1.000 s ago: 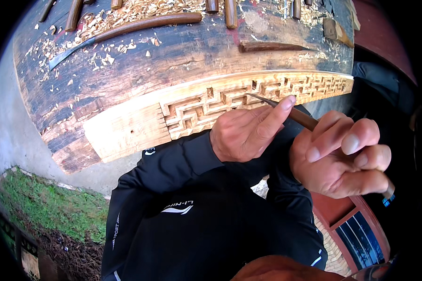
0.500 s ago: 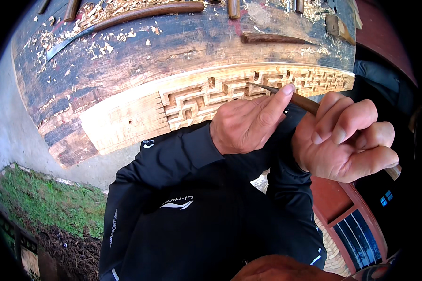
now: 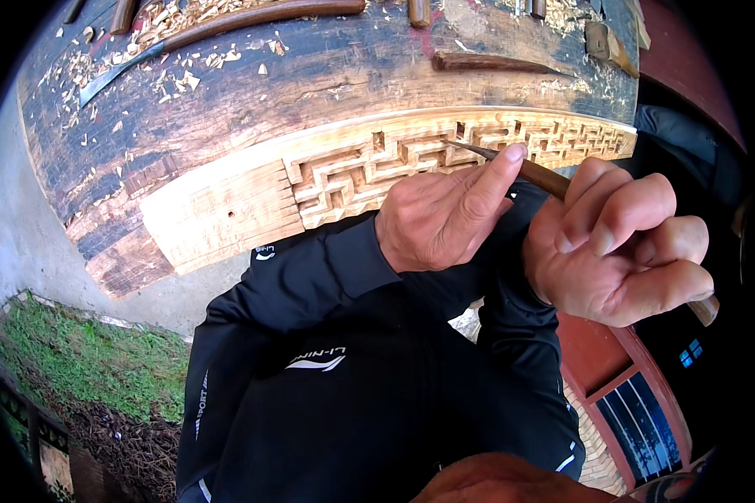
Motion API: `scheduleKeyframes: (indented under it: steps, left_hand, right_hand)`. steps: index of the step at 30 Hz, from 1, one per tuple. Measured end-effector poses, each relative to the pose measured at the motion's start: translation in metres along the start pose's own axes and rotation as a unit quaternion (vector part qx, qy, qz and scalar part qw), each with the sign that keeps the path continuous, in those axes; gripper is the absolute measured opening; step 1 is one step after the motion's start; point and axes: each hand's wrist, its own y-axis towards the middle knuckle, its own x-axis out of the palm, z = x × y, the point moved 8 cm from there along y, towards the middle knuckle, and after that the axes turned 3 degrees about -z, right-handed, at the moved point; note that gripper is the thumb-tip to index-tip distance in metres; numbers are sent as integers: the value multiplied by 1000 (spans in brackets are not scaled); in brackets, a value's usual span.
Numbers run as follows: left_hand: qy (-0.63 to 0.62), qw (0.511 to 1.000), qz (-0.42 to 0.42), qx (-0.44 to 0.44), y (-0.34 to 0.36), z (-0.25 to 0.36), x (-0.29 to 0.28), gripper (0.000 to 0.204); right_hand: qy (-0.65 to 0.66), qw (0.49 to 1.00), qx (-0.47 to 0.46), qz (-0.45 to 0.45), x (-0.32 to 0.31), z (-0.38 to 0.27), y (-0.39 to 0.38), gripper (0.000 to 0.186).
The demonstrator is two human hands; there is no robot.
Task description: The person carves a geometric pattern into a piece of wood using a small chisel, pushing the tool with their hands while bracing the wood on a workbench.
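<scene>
A long pale wooden board (image 3: 218, 218), carved with a raised geometric fret pattern, lies along the near edge of the workbench. My right hand (image 3: 625, 243) wraps round the brown wooden handle of a carving knife (image 3: 545, 178), whose butt end sticks out below my little finger. Its thin dark blade slants left, with the tip on the fretwork near the board's middle. My left hand (image 3: 445, 218) is closed against the knife at the front of its handle, one finger stretched along it. The curled fingertips of that hand are hidden.
On the scarred workbench (image 3: 252, 105) lie wood shavings (image 3: 176, 25), a long-handled blade (image 3: 226, 32), another wooden-handled tool (image 3: 495, 63) and a wooden block or mallet head (image 3: 608, 50). Grass (image 3: 92, 360) lies lower left; a reddish wooden frame (image 3: 600, 352) stands lower right.
The knife tip has shifted very slightly on the carving, and the view has moved a little. Both hands keep the same grip.
</scene>
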Motion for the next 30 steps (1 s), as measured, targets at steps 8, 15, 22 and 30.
scheduleKeyframes:
  steps: [8,15,22,30]
  left_hand:
    - [-2,1000,7,-11,2,0,-3,82]
    - [-8,1000,6,-12,-3,0,-3,78]
    - [-10,1000,16,-2,-2,2,-4,79]
    - [-6,1000,8,13,1,5,-2,79]
  right_hand:
    - [-59,997,-27,38,8,0,-6,45]
    - [18,1000,-23,9,9,9,-14,49]
    - [40,992,-68,-100,14,1,-12,56]
    - [56,996,-38,-62,5,-7,-8,58]
